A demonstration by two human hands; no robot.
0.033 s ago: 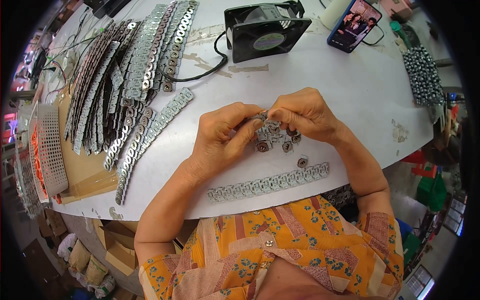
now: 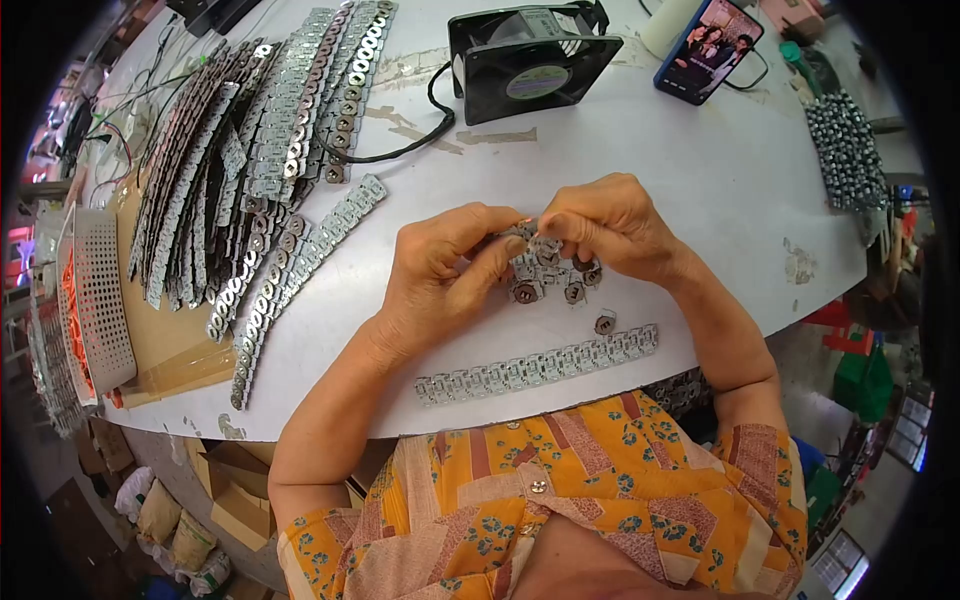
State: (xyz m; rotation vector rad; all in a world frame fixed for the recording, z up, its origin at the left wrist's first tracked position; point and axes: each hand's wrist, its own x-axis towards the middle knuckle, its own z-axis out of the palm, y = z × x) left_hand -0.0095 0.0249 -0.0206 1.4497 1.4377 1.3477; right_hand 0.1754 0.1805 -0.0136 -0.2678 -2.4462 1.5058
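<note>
Over the middle of the white table my left hand (image 2: 445, 260) and my right hand (image 2: 610, 230) meet almost fingertip to fingertip. Each hand is closed in a pinch, and the fingers hide what they hold. A tiny orange-pink tip shows by the left index finger. Just below the fingertips sits a small cluster of metal parts with brown round discs (image 2: 525, 291), partly covered by my hands. One loose disc part (image 2: 605, 322) lies apart, toward me. Nearer my body, a straight strip of joined silver metal pieces (image 2: 535, 370) lies flat.
At the left, many similar strips (image 2: 200, 190) are piled on cardboard beside a white perforated basket (image 2: 103, 300) with orange contents. A black fan (image 2: 535, 75) with a cable stands at the back, left of a propped phone (image 2: 708, 50). Dark beaded pieces (image 2: 845, 150) hang at the right edge.
My right thumb and fingertips have shifted very slightly, and a little more of a disc part shows beneath them. The left hand is nearly still.
</note>
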